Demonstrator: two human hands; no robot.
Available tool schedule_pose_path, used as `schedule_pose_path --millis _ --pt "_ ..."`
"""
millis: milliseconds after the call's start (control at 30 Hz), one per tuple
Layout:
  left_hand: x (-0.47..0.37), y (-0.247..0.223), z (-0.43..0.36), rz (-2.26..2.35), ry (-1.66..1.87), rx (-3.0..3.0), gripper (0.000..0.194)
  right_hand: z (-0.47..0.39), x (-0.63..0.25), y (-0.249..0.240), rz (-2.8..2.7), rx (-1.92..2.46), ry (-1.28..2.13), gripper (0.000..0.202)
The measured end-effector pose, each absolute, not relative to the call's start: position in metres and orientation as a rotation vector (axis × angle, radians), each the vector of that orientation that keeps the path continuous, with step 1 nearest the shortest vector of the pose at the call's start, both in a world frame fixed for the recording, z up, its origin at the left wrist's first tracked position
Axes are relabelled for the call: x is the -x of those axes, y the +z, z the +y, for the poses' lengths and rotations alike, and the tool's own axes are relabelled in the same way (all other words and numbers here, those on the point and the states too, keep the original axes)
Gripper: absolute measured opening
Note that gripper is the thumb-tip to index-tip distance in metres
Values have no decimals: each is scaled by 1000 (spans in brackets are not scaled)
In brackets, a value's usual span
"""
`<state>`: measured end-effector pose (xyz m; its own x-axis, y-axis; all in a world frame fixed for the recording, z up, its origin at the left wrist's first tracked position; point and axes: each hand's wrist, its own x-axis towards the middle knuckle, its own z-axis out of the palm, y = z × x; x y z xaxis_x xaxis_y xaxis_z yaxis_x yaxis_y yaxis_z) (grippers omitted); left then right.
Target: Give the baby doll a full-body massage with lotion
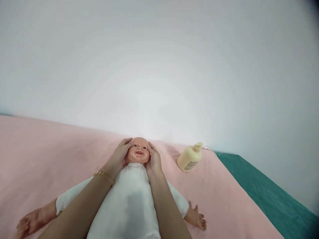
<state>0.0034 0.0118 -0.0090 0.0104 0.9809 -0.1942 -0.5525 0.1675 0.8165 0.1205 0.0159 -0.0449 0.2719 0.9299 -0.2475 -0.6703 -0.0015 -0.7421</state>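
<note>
Doll [134,194]: head cam; lying face-up, smooth shiny plastic-looking head [139,154] & hands, soft white outfit w/ frilly neckline, greyish patch on the front; both arms spreading out L & R.
Sheet [231,199]: pink, matte, slightly wrinkled, running under doll.
Bottle [188,161]: pale yellow, rounded body w/ pump top & printed label, standing on sheet, R of doll's head.
Cover [264,189]: green, showing past sheet's R edge.
Wall [159,73]: plain, pale, rising on far side.
L hand [121,154]: fingers extending, not curling shut, resting on L side of head; gold-tone beaded bracelet [104,176] circling wrist.
R hand [155,160]: fingers extending too, slightly bent, touching R side of head.
Doll vs fingers: head sitting btwn both hands, far end; torso lying nearer, btwn forearms.
</note>
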Motion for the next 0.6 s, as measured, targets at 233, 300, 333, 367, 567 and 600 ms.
schedule_pose_path --millis 233,300,333,367,567,600 --pt "-2 -15 19 882 1341 -591 15 25 -125 -59 -339 852 1274 33" --pt "-2 -18 20 890 1348 -613 18 25 -126 -61 -370 845 1291 33" --pt "-1 -20 20 894 1348 -628 19 24 -126 -62 -386 845 1298 33" --pt "-1 -21 20 897 1346 -647 20 24 -127 -63 -404 844 1303 35" --pt "-1 -27 22 910 1316 -763 25 18 -133 -70 -663 1006 1171 53" --pt "0 -28 22 911 1314 -785 27 14 -135 -69 -752 1036 1129 56"
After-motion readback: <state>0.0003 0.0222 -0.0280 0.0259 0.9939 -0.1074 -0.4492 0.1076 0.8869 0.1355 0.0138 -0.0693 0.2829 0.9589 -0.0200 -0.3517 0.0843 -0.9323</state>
